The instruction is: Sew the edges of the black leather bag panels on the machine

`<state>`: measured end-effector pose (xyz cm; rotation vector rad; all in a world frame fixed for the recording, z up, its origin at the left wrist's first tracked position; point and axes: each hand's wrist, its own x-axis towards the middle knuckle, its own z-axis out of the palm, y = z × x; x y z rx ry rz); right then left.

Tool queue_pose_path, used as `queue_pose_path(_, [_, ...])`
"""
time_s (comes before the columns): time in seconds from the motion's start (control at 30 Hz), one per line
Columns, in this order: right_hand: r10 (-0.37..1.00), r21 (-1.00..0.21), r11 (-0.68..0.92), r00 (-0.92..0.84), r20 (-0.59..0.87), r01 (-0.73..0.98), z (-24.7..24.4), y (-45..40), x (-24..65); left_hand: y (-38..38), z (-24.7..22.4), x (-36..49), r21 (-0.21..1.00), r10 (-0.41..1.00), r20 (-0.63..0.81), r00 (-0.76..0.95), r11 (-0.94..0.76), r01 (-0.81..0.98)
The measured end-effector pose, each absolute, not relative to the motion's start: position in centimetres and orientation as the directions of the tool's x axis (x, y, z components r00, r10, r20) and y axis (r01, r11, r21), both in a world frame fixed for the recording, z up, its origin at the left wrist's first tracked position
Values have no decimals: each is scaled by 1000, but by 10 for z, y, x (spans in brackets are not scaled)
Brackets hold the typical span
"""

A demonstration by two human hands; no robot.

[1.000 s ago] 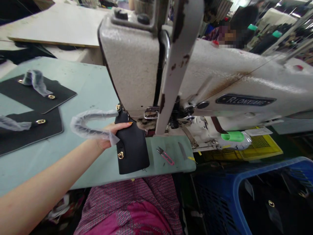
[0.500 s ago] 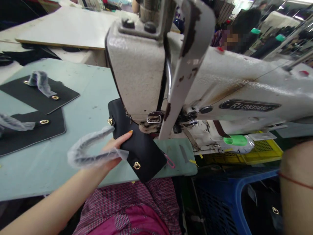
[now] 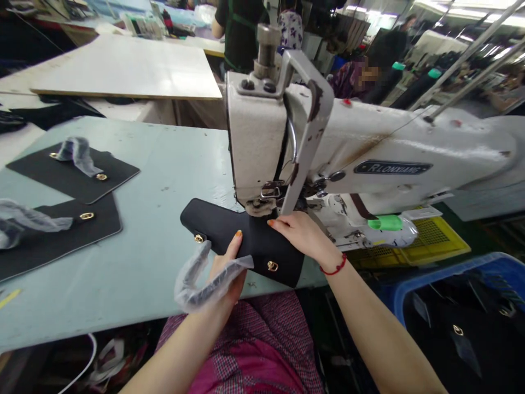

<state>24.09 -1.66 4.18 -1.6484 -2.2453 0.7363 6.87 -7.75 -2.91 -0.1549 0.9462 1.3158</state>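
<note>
A black leather piece (image 3: 221, 221) with gold clasps lies under the head of the white sewing machine (image 3: 260, 137). My left hand (image 3: 229, 268) grips its near edge, thumb on top and the other fingers hidden beneath. A plastic-wrapped handle (image 3: 197, 290) hangs from the piece across that hand. My right hand (image 3: 301, 232) is closed on the piece's right part, close beside the needle area, its fingertips pressed on the leather.
Two more black pieces (image 3: 98, 202) with wrapped handles lie on the pale green table (image 3: 156, 273) at left. A blue basket (image 3: 400, 301) holding black pieces stands at right, near a yellow crate (image 3: 438, 241). People are in the background.
My right hand has come from the far right onto the leather piece. The piece lies more level, with my left hand still on it. The view has shifted, showing more background.
</note>
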Motion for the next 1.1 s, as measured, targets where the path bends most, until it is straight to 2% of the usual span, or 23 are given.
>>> queue_pose_path(0.43, [929, -567, 270, -365, -59, 778, 42, -23, 239, -75, -14, 76, 492, 743, -647, -172, 234, -839])
queue_pose_path(0.7, [946, -579, 271, -324, 12, 769, 34, -21, 239, -71, -12, 75, 535, 730, -655, -195, 266, -802])
queue_pose_path(0.87, [945, -674, 265, -326, 37, 690, 31, -23, 236, -64, -14, 65, 580, 756, -628, -183, 298, -759])
queue_pose_path(1.1, [969, -837, 153, -245, 23, 526, 14, -35, 224, -46, -10, 36, 666, 814, -576, -81, 409, -624])
